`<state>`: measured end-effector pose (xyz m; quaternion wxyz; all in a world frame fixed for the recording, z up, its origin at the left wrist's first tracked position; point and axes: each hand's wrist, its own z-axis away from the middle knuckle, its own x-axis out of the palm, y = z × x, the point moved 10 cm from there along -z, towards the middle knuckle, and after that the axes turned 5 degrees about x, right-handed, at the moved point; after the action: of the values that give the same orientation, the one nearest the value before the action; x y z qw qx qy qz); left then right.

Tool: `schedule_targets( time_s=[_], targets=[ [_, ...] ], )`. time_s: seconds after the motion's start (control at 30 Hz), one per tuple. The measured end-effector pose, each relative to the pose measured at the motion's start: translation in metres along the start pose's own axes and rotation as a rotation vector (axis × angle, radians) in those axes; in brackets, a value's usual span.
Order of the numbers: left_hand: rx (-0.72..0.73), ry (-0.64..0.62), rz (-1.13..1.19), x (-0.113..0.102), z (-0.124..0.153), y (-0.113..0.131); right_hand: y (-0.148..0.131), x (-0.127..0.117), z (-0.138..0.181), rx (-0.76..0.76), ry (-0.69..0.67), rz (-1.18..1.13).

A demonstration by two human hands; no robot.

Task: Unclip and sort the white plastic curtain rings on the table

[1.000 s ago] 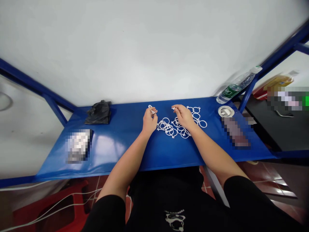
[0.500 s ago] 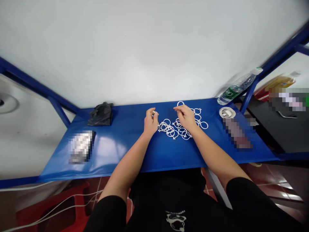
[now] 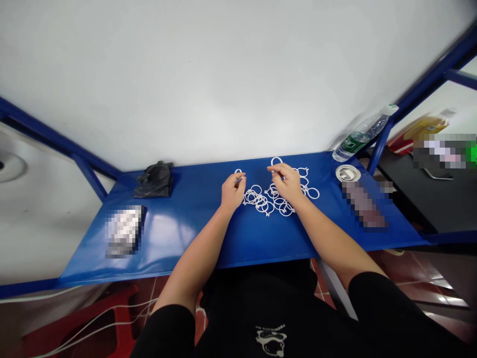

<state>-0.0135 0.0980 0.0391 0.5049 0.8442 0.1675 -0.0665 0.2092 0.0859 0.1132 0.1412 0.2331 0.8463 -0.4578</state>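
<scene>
A heap of several white plastic rings (image 3: 278,196) lies on the blue table (image 3: 194,223) near the back wall. My left hand (image 3: 231,190) hovers just left of the heap, its fingers pinched on a small white ring (image 3: 238,173). My right hand (image 3: 286,180) rests over the heap's far side, fingertips pinched on another white ring (image 3: 276,161) that stands above the fingers.
A crumpled black bag (image 3: 154,179) lies at the back left, a blurred flat item (image 3: 123,231) at the front left. At the right stand a round metal lid (image 3: 348,173), a lying water bottle (image 3: 363,133) and a blurred oblong thing (image 3: 363,204). Blue frame struts rise at both ends.
My right hand has lifted a ring out of the heap and holds it up. My left hand stays in place, pinching its small ring. The view has shifted slightly.
</scene>
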Motion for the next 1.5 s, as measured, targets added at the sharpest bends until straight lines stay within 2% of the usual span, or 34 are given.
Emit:
schedule_targets(
  time_s=[0.33,0.63,0.8,1.03,1.17,1.5],
  targets=[
    [0.031,-0.009,-0.011,-0.001,0.000,0.006,-0.006,0.005,0.001,-0.047,-0.045,0.028],
    [0.053,-0.019,-0.003,0.000,0.001,0.008,0.002,0.006,-0.001,-0.012,-0.017,0.025],
    [0.043,-0.025,-0.003,0.001,0.000,0.010,0.007,0.007,-0.001,0.014,-0.053,0.055],
    [0.041,-0.033,-0.006,0.002,0.000,0.011,0.005,0.010,0.001,-0.040,-0.058,0.068],
    [0.049,-0.036,-0.056,0.001,0.000,0.015,0.009,0.014,0.002,-0.009,-0.088,0.116],
    [0.147,-0.065,-0.093,0.000,-0.002,0.026,0.012,0.032,0.005,-0.044,-0.230,0.148]
  ],
)
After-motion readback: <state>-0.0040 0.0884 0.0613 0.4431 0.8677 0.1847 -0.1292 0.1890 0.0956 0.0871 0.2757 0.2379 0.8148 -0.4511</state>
